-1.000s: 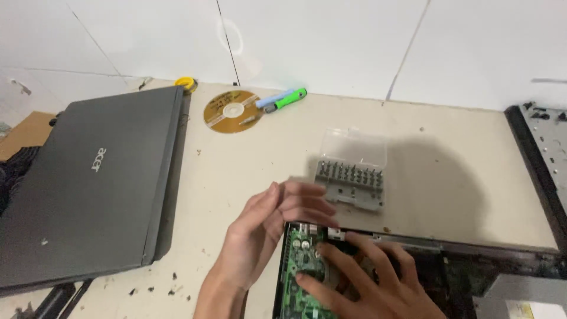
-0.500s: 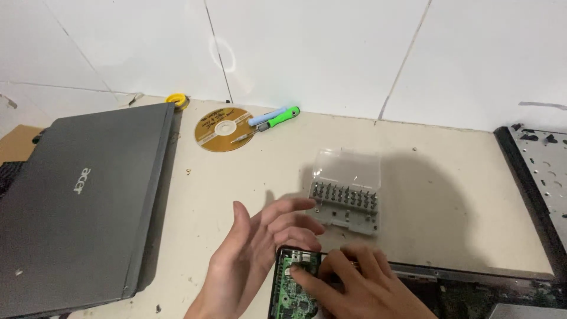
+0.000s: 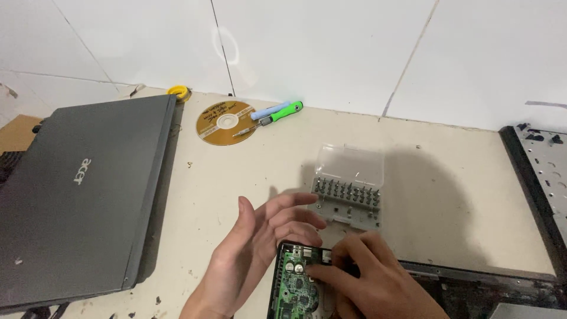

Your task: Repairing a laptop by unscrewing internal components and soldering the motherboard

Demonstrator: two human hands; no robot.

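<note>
Opened laptop chassis point(image 3: 472, 277) at table point(image 3: 449, 195) near edge, green circuit board point(image 3: 298, 286) exposed. Right hand point(image 3: 378, 283) fingers pinched together on board's top edge, working small part. Left hand point(image 3: 254, 248) open, fingers spread, hovering beside board. Bit case point(image 3: 348, 189) just behind. Step seems mid-disassembly; careful fingertip work needed.

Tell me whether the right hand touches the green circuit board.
Touching. The head view shows the right hand with fingertips pressed on the green circuit board, no gap visible.

head view | worn camera, looks steeply down and forward | close over counter point(image 3: 449, 195) | white tiled wall point(image 3: 331, 53) beyond
</note>
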